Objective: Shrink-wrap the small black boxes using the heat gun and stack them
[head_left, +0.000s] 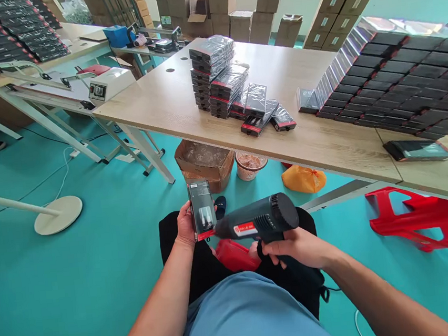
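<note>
Dark plastic heat gun [258, 220]: one, and the right hand [299, 246] has fingers curled round it!
Slim black-and-red box [201, 204]: one, left hand's [184, 224] fingers gripping it near the nozzle [222, 228]!
Red gun label [246, 229]: white lettering, too blurred to read.

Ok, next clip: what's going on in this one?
A seated person holds a slim black-and-red retail box upright in the left hand and a black heat gun in the right hand. The gun's nozzle is at the box's lower end; whether they touch is unclear. On the wooden-topped table ahead are a smaller pile of film-wrapped boxes and, to the right, a large stack of similar boxes.
</note>
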Demonstrator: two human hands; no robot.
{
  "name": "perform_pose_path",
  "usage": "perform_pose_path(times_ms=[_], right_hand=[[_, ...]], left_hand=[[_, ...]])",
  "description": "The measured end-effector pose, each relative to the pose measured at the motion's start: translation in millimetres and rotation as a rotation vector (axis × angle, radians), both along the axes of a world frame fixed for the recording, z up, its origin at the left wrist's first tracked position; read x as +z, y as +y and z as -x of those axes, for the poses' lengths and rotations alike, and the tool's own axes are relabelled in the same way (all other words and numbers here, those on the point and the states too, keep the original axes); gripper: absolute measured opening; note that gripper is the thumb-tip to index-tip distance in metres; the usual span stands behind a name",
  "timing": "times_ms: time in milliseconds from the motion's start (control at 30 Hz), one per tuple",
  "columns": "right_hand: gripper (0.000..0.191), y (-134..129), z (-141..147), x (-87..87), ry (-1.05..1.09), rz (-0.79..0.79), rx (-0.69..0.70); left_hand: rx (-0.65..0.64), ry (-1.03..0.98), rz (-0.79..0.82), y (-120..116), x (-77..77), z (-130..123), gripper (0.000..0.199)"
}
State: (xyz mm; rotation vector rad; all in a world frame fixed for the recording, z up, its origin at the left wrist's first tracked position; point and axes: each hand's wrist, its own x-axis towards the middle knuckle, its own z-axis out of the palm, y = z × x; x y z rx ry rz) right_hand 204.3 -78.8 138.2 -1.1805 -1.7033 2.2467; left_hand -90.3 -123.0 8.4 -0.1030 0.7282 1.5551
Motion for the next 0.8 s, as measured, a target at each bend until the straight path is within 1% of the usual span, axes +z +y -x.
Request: perform_pose_path(times_ms=[33,67,100,200,233,267,333,367,400,500,533,567,667,700,733,800], right_hand=[[0.019,-0.8,-0.5,-0.2,0.015,0.035,0.032],[0.020,-1.7,-0.9,-0.9,0.025,0.047,0.024],[0.021,-2.5,-1.5,-2.1,0.026,0.036,-0.031],[0.026,-7.1,-3.2,-7.5,0.023,-0.006,-0.298],[0.028,-9.8,-3.6,-9.3,0.033,0.018,-0.336],[0.029,-13.0,-3.7,-10.9,0.049,0.061,-0.326],[0.025,-19.8,-2.3,-13.9,0.091,0.149,-0.230],[0.023,-22.5,-0.8,-15.3,0.113,0.167,-0.200],[0.023,-24.4,0.9,-16.6,0.131,0.163,-0.210],[0.027,-24.3,5.2,-18.6,0.156,0.078,-0.369],[0.029,-23.4,6.2,-18.0,0.145,0.060,-0.388],[0.029,-22.5,7.1,-17.0,0.129,0.055,-0.366],[0.024,-21.8,12.0,-13.8,0.121,0.076,-0.202],[0.023,-21.5,14.3,-13.7,0.126,0.065,-0.182],[0.023,-20.5,16.2,-14.3,0.126,0.040,-0.199],[0.023,-16.2,17.3,-17.1,0.103,-0.009,-0.317]], left_hand=[[0.008,-0.004,0.007,0.4,1.1,-0.3,0.052],[0.021,-0.003,0.008,1.3,1.8,-0.6,0.053],[0.041,0.000,0.004,2.6,2.1,-0.9,0.054],[0.144,0.002,0.037,8.0,-0.5,-1.4,0.053],[0.195,0.003,0.077,9.8,-2.5,-1.1,0.049],[0.248,0.003,0.126,11.6,-4.8,-0.8,0.045],[0.339,0.003,0.214,14.7,-10.1,-0.1,0.040],[0.365,0.000,0.246,16.0,-12.5,-0.1,0.041],[0.380,-0.007,0.270,17.1,-14.6,-0.4,0.042],[0.399,-0.015,0.310,18.6,-17.7,-3.4,0.047],[0.402,-0.014,0.316,18.7,-17.8,-4.9,0.047],[0.398,-0.011,0.317,18.8,-17.7,-6.3,0.047],[0.355,-0.006,0.297,19.5,-17.3,-9.9,0.051],[0.350,-0.009,0.286,19.9,-17.2,-10.6,0.053],[0.356,-0.012,0.280,20.1,-17.1,-10.9,0.054],[0.390,-0.026,0.286,19.6,-16.5,-10.3,0.052]])
